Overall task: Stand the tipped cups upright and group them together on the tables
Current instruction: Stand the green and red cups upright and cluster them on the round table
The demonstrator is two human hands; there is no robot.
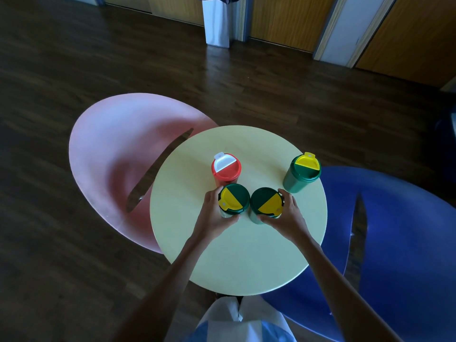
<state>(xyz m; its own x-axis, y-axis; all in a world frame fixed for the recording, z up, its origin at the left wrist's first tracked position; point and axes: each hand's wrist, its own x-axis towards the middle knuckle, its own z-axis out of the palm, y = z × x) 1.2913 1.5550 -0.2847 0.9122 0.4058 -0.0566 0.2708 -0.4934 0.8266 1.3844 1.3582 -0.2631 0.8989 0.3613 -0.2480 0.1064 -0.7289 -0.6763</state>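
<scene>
Left hand (212, 215) grasps the left green cup (234, 199), right hand (290, 214) the middle green cup (266, 203); we log both upright at the centre of the yellow table (246, 255). Red cup (226, 169) stands just beyond centre, 3rd green cup (303, 172) near its right edge.

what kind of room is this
Likely a lounge or waiting area: a small round table between a pink chair and a blue chair, dark wood-plank floor, wooden doors along the far wall.
</scene>
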